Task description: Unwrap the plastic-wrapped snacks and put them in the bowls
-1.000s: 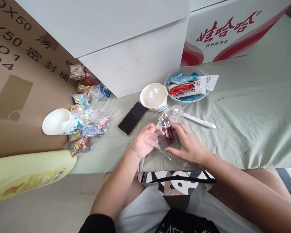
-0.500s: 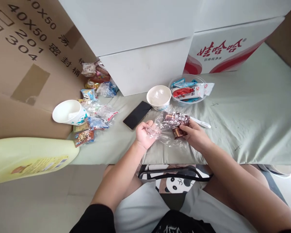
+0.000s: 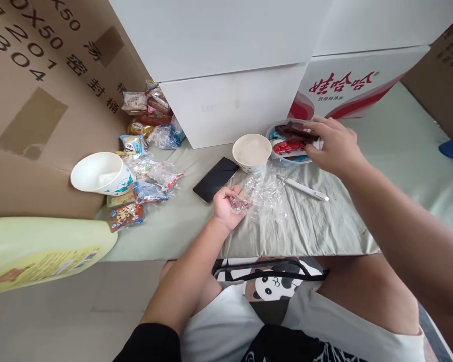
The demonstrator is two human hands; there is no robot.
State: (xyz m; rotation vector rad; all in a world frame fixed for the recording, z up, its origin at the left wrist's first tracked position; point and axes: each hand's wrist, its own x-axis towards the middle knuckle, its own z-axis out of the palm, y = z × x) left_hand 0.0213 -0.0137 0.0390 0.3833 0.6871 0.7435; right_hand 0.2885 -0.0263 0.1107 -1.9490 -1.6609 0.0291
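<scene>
My left hand [image 3: 228, 208] is closed round the gathered end of a clear plastic bag [image 3: 268, 193], which lies crumpled on the cloth to its right. Over a clear round tub [image 3: 287, 162], my right hand [image 3: 335, 146] has its thumb and fingers about the right end of some dark brown snack packets [image 3: 294, 130]. These packets rest on top of red-and-white and blue snack packets [image 3: 289, 148] inside the tub. Just left of the tub stands a white paper bowl [image 3: 252, 151]. A white pen-like cutter [image 3: 304, 188] lies below the tub.
A black phone [image 3: 215, 179] lies left of the bowl. Farther left are a tipped paper cup [image 3: 101, 173] and a heap of wrapped snacks [image 3: 151, 176]. White cartons [image 3: 234, 105] stand behind, a brown carton [image 3: 53, 130] and a yellow bottle [image 3: 49, 251] at the left.
My right hand has carried the brown packets away from the plastic bag, up and right to the tub. My left hand has stayed with the bag, which now lies flatter and without the packets.
</scene>
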